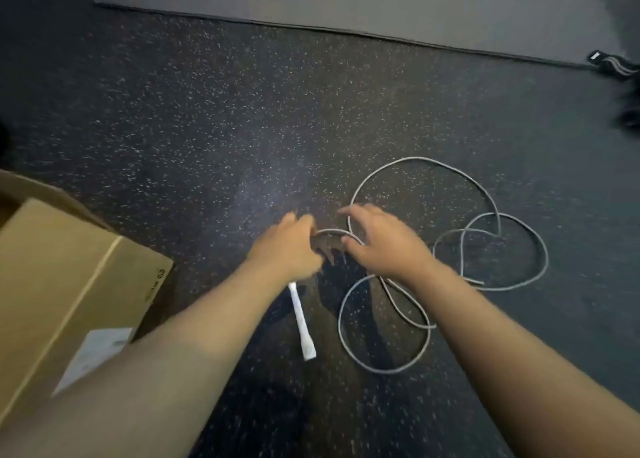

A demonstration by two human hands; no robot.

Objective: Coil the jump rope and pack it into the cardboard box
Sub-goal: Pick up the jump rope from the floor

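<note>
I am watching the left hand (289, 246) gripping the thin grey looped jump rope (384, 333) above its white handle (303, 322), the spread-fingered right hand (384, 241) hovering over floor-strewn loops, right of the brown cardboard box (62, 284).

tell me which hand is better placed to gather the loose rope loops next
Right, probably. The right hand hovers open beside the loose loops of the rope, which sprawl on its side. The left hand is closed on the rope near the white handle.
</note>
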